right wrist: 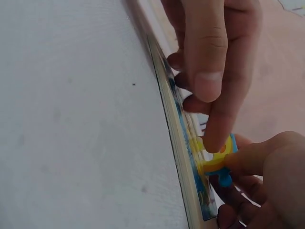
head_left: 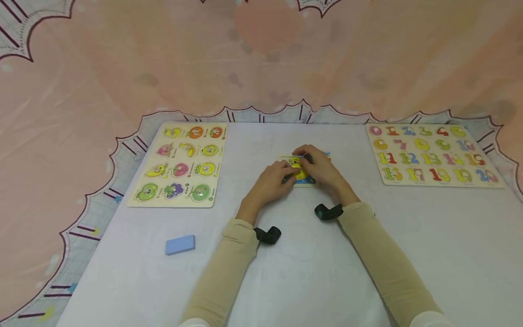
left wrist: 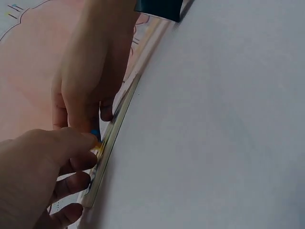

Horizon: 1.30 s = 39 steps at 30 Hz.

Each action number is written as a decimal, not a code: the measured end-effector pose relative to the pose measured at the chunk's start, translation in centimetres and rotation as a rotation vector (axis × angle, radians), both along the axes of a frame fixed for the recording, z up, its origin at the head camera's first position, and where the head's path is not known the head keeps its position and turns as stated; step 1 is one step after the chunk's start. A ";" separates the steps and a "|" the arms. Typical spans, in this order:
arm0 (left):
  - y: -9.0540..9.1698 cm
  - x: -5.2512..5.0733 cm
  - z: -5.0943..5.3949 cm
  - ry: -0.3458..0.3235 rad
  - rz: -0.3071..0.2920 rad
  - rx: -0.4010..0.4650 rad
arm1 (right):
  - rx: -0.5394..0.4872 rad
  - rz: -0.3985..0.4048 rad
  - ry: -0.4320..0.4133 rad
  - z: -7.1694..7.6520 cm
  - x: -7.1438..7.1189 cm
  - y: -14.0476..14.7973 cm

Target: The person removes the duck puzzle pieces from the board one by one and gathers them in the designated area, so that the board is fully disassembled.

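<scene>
A small puzzle board [head_left: 305, 185] with a yellow and blue picture lies at mid-table under both hands. My right hand [head_left: 324, 175] is at its right side. In the right wrist view, its thumb and fingers pinch a yellow and blue puzzle piece [right wrist: 215, 165] at the board's surface. My left hand [head_left: 270, 184] reaches in from the left, and one extended finger [right wrist: 220, 129] touches the piece. Seen from the left wrist, the board's pale edge [left wrist: 112, 143] runs beside both hands. The hands hide much of the picture.
A fruit puzzle board [head_left: 192, 159] lies at the left and a number puzzle board [head_left: 439, 156] at the right. A blue rectangular block [head_left: 180, 245] rests near the front left. Patterned cloth [head_left: 261, 68] hangs behind the white table [head_left: 294, 277].
</scene>
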<state>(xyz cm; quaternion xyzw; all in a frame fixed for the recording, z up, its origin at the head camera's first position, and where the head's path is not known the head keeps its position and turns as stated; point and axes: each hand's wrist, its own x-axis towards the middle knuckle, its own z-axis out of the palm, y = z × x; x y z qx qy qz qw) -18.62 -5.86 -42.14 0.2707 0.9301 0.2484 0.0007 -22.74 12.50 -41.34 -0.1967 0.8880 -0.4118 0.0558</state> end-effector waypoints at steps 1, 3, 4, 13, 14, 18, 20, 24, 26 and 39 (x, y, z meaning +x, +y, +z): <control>0.1 0.1 0.0 0.003 0.007 -0.010 | -0.001 -0.002 0.002 0.0 0.0 0.0; 0.2 0.2 -0.1 0.004 0.025 -0.019 | -0.008 -0.005 0.008 -0.1 0.0 0.0; 0.2 0.2 -0.2 0.004 0.030 -0.020 | -0.012 -0.006 0.014 -0.1 -0.1 0.0; 0.3 -0.1 -0.8 0.035 0.036 0.020 | -0.068 -0.099 -0.011 0.1 -0.2 0.1; 0.3 -0.1 -0.8 0.037 0.037 0.027 | -0.069 -0.103 -0.018 0.2 -0.2 0.2; 0.3 -0.2 -1.0 0.044 0.043 0.057 | -0.061 -0.122 -0.025 0.3 -0.3 0.6; 0.2 -0.2 -1.1 0.046 0.046 0.069 | -0.065 -0.134 -0.026 0.4 -0.4 0.9; 0.2 -0.3 -1.4 0.046 0.049 0.082 | -0.068 -0.172 -0.020 0.3 -0.7 1.8; 0.2 -0.4 -1.5 0.048 0.050 0.093 | -0.073 -0.180 -0.009 0.4 -0.8 2.2; 0.0 -0.4 -1.7 0.040 0.033 0.152 | -0.105 -0.226 -0.001 0.7 -1.2 3.9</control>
